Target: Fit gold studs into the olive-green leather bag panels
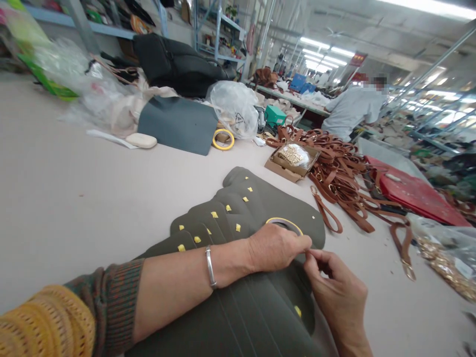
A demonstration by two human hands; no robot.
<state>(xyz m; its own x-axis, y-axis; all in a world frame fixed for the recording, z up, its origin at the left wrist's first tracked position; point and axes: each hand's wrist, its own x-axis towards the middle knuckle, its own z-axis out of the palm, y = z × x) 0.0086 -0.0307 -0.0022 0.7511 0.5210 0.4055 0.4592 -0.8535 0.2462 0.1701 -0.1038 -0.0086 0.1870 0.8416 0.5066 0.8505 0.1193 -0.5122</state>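
My left hand (277, 246) is closed around a roll of yellow tape (285, 221), whose rim shows above the knuckles. My right hand (336, 280) pinches at the left fingertips; whatever sits between finger and thumb is too small to make out. Both hands are over overlapping dark olive-green pieces (275, 193), fanned out on the table and reaching toward me. Small bits of yellow tape (214, 214) are stuck on them in rows. One more yellow bit (298, 311) lies on the part by my right wrist.
A heap of brown straps with metal clasps (334, 168) lies to the right, beside a cardboard box (284, 171) of gold-coloured hardware. Another yellow tape roll (223, 140) lies by a dark grey sheet (178, 124). Plastic bags (234, 109) line the back; a person (355, 109) works beyond.
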